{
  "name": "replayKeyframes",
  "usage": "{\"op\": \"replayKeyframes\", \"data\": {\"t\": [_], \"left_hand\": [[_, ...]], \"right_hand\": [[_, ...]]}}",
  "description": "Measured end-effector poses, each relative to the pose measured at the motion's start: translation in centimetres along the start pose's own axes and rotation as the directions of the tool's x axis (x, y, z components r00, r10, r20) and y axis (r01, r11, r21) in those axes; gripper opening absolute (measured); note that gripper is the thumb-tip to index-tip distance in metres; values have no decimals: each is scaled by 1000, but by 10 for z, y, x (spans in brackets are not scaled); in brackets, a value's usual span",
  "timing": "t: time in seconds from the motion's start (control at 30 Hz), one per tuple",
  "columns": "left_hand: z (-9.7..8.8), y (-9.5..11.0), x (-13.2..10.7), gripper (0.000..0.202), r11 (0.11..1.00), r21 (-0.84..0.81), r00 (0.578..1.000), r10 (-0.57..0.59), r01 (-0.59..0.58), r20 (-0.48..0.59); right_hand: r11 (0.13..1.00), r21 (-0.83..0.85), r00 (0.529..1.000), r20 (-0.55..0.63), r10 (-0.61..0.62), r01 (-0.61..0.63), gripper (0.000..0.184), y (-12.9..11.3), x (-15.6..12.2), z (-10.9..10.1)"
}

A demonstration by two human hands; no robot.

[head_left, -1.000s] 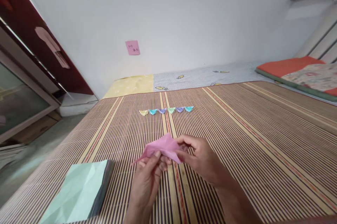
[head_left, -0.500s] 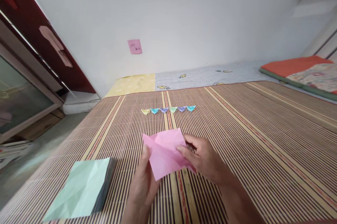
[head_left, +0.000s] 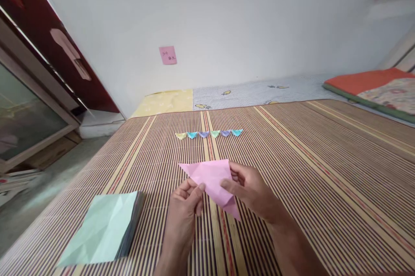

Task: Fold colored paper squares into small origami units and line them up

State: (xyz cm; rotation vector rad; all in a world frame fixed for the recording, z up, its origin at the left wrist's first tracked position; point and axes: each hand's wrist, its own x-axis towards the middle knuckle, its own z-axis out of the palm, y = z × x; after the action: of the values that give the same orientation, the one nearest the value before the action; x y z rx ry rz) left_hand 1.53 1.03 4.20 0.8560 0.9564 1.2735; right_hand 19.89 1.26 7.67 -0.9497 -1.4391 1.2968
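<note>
A pink paper sheet (head_left: 212,177), folded into a triangle shape, is held just above the striped bamboo mat (head_left: 308,172). My left hand (head_left: 184,211) pinches its left lower edge with thumb and forefinger. My right hand (head_left: 251,191) grips its right side, thumb on top. A row of several small folded paper pieces (head_left: 209,134) in yellow, blue, purple and green lies on the mat beyond the hands.
A stack of paper sheets with a pale green top sheet (head_left: 103,228) lies at the near left. A pink sticky note (head_left: 167,55) is on the white wall. An orange cushion (head_left: 372,86) lies at the far right; a dark red cabinet (head_left: 39,51) stands left.
The pink sheet went from crumpled to spread open, and now it is folded into a triangle. My left fingers moved from under the sheet to pinching its edge.
</note>
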Motion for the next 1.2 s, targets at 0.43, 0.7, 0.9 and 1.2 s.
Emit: {"op": "replayKeyframes", "data": {"t": [0.43, 0.7, 0.9, 1.2], "left_hand": [[2, 0, -1, 32, 999, 49, 999, 2, -3, 35], [-3, 3, 1, 25, 996, -15, 993, 83, -84, -80], [-4, 7, 4, 25, 983, -155, 988, 76, -97, -137], [-4, 12, 0, 20, 978, -208, 998, -45, 34, -46]], "right_hand": [[994, -60, 974, -204, -99, 89, 23, 1, 2, 4], [987, -154, 996, -76, 39, -50, 17, 10, 5, 10], [997, -72, 1000, -31, -5, 2, 23, 11, 3, 7], [925, -285, 965, 3, -261, 251, 11, 5, 6, 17]]}}
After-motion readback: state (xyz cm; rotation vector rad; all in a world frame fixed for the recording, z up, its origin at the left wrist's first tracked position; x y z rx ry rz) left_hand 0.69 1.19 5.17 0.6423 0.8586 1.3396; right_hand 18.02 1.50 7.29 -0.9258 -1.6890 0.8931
